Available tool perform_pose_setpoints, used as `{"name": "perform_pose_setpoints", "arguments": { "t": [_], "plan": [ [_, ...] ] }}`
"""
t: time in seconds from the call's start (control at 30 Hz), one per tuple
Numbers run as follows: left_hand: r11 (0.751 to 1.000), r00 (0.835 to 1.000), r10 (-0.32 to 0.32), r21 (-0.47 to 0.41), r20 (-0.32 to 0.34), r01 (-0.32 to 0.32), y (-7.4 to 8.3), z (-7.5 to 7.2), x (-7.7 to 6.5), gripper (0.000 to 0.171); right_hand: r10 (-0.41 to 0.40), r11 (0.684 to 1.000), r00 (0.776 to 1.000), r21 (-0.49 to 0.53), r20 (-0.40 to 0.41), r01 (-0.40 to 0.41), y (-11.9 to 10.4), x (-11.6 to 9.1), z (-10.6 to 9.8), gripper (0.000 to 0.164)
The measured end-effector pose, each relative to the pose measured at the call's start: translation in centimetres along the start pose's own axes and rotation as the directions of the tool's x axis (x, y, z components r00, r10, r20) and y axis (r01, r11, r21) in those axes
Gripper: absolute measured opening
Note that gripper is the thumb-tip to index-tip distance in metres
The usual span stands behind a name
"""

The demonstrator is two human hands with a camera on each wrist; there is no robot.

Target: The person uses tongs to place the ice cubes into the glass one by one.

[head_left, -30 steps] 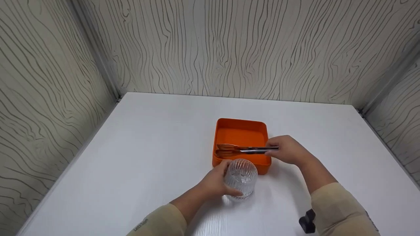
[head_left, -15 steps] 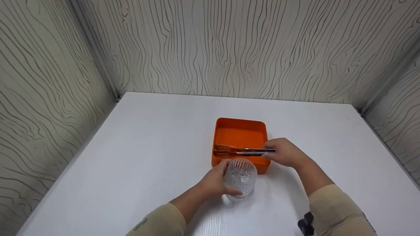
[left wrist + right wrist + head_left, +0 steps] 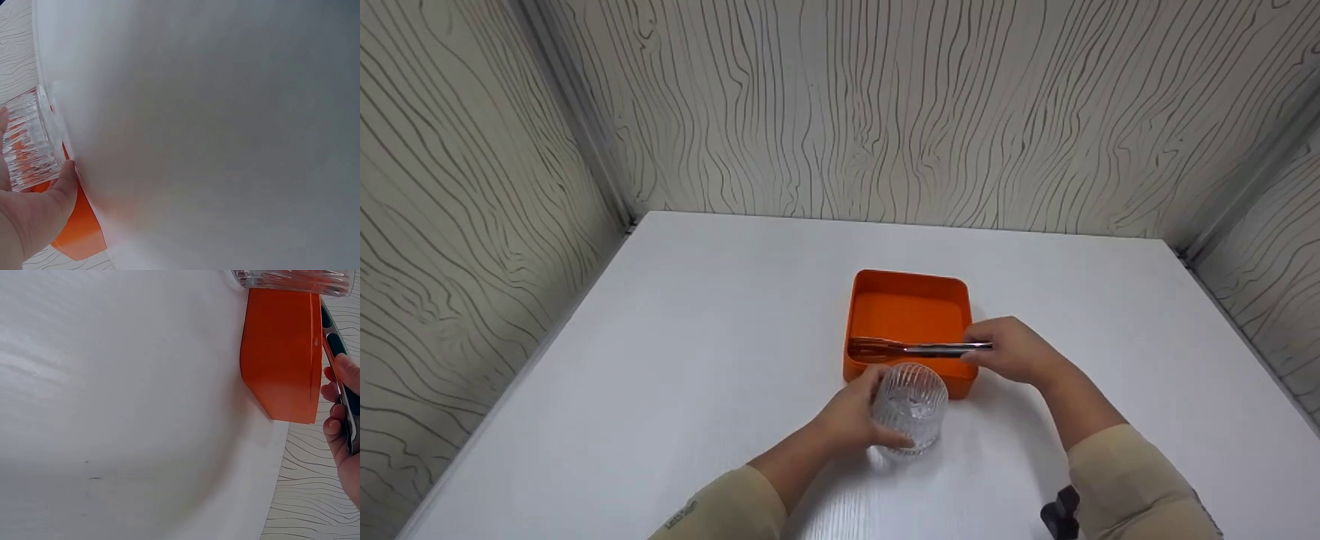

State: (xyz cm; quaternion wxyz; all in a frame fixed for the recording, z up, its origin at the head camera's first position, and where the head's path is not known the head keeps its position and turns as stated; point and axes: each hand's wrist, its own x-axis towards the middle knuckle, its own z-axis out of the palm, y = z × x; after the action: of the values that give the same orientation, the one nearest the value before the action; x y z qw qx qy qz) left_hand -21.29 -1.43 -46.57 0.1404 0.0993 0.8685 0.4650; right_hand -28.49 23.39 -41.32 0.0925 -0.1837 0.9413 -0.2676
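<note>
My left hand (image 3: 849, 411) grips a clear ribbed drinking glass (image 3: 913, 409) from its left side, thumb at the front. The glass stands on the table against the near side of a square orange box (image 3: 911, 282); something clear shows inside it, too indistinct to tell. My right hand (image 3: 1011, 349) holds metal tongs (image 3: 939, 349) with dark grips over the box. Their slotted heads point left, low over its near part, and the two arms lie close together. Whether anything is between the heads cannot be seen. In the right wrist view, the fingers curl round the tongs (image 3: 336, 344).
A white table (image 3: 720, 315) carries everything. Wood-grain panels (image 3: 840, 112) rise behind it and at both sides. A small black object (image 3: 1062, 514) shows beside the right sleeve.
My right hand has shifted slightly left and down with the tongs. The tong arms, spread apart before, have come together. The left hand and glass have stayed in place.
</note>
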Motion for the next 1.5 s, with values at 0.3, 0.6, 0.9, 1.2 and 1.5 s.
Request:
{"name": "perform_pose_setpoints", "arguments": {
  "t": [0.3, 0.6, 0.9, 1.2, 1.5],
  "plan": [
    [1.0, 1.0, 0.027, -0.008, -0.001, -0.027, 0.0, -0.1, -0.1, 0.08, 0.024, 1.0, 0.999, 0.015, -0.021, -0.024, 0.5, -0.5, -1.2, 0.004],
    [0.999, 0.999, 0.036, -0.001, 0.0, -0.036, -0.1, -0.1, 0.0, 0.081, 0.106, 0.993, 0.994, 0.051, -0.039, -0.104, 1.0, -1.5, -3.0, 0.013],
    [0.999, 0.999, 0.036, -0.021, -0.002, -0.036, -0.1, 0.0, 0.0, 0.079, 0.092, 0.992, 0.993, 0.098, -0.075, -0.085, 1.4, -2.9, -4.9, 0.013],
    [1.0, 1.0, 0.024, -0.006, -0.004, -0.024, -0.1, 0.1, 0.1, 0.081, 0.044, 0.995, 0.994, 0.092, -0.1, -0.035, 1.5, -5.1, -6.6, 0.012],
    [0.998, 0.998, 0.065, -0.006, 0.008, -0.065, -0.3, -0.1, 0.2, 0.08, -0.168, 0.977, 0.976, 0.11, -0.138, 0.184, 1.9, -8.1, -7.2, 0.005]
  ]
}}
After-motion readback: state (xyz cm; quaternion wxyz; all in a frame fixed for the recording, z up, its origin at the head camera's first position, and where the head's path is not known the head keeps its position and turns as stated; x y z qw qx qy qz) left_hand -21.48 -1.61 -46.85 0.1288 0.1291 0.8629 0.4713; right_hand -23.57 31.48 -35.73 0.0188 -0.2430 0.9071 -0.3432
